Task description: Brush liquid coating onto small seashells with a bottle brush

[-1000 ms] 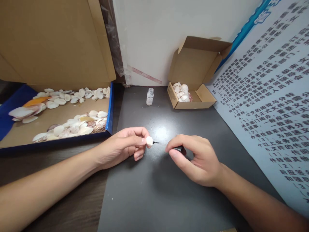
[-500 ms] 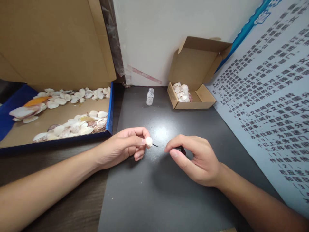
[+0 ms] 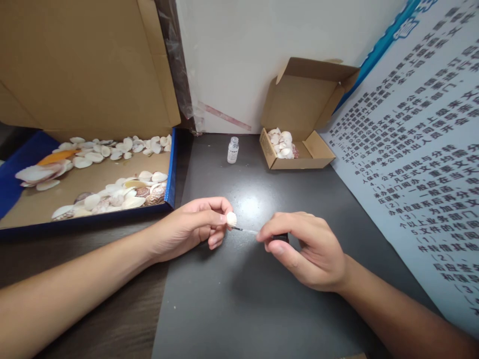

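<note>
A small white ribbed shell [image 3: 231,219] is pinched between the thumb and fingers of my left hand [image 3: 200,223]. My right hand [image 3: 305,249] grips the black cap [image 3: 280,238] of a thin brush [image 3: 239,229] with a clear stem. The dark brush tip points left and lies at the lower edge of the shell; whether it touches is too small to tell. Behind the hands an uncapped clear glass bottle [image 3: 232,150] with whitish content stands upright on the dark grey mat [image 3: 209,309].
At the left lies an open blue-sided box [image 3: 171,169] with many shells in two groups. A small open cardboard box [image 3: 304,163] at the back right holds white shells. A large printed sheet [image 3: 422,164] slants along the right side. A white panel [image 3: 232,65] stands behind.
My right hand has moved slightly down and right, and the brush tip has shifted a little lower along the shell. My left hand and the shell have hardly moved.
</note>
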Demonstrator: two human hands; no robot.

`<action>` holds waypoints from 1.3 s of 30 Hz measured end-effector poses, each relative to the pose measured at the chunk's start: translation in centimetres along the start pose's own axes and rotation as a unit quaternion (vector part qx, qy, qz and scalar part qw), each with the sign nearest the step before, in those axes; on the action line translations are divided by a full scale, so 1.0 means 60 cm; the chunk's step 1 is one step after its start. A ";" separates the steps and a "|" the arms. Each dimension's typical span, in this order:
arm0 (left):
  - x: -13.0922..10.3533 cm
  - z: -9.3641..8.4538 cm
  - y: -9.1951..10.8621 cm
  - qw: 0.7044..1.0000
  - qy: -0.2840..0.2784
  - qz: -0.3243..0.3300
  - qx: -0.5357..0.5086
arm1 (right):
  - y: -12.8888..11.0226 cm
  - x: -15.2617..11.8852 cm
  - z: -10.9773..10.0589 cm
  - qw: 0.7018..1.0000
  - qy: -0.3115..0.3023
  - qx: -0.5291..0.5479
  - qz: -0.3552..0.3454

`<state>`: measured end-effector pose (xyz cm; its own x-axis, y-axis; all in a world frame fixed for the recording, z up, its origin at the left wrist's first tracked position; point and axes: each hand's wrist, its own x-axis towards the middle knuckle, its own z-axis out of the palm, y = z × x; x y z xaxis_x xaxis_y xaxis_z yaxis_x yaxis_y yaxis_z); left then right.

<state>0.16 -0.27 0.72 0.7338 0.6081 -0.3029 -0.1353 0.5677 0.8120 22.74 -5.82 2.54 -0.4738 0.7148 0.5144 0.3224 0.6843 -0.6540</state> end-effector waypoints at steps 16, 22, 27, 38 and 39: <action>0.002 -0.002 -0.001 1.000 -0.008 0.005 -0.011 | -0.002 0.002 0.001 1.000 -0.016 -0.012 0.004; 0.001 -0.001 -0.002 1.000 -0.004 0.004 -0.011 | -0.003 0.003 0.001 1.000 -0.014 -0.011 0.004; 0.001 -0.002 -0.001 1.000 -0.007 0.004 -0.012 | -0.003 0.004 0.001 0.999 -0.026 -0.030 0.019; 0.000 -0.001 -0.001 1.000 -0.005 0.003 -0.010 | -0.001 0.004 0.001 0.999 -0.034 -0.030 0.013; 0.000 -0.001 -0.001 1.000 -0.005 0.003 -0.011 | -0.002 0.004 0.001 0.999 -0.031 -0.036 0.017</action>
<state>0.12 -0.26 0.62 0.7400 0.6060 -0.2917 -0.1544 0.5753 0.8033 22.57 -5.73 2.71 -0.5116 0.7286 0.4554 0.3961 0.6704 -0.6274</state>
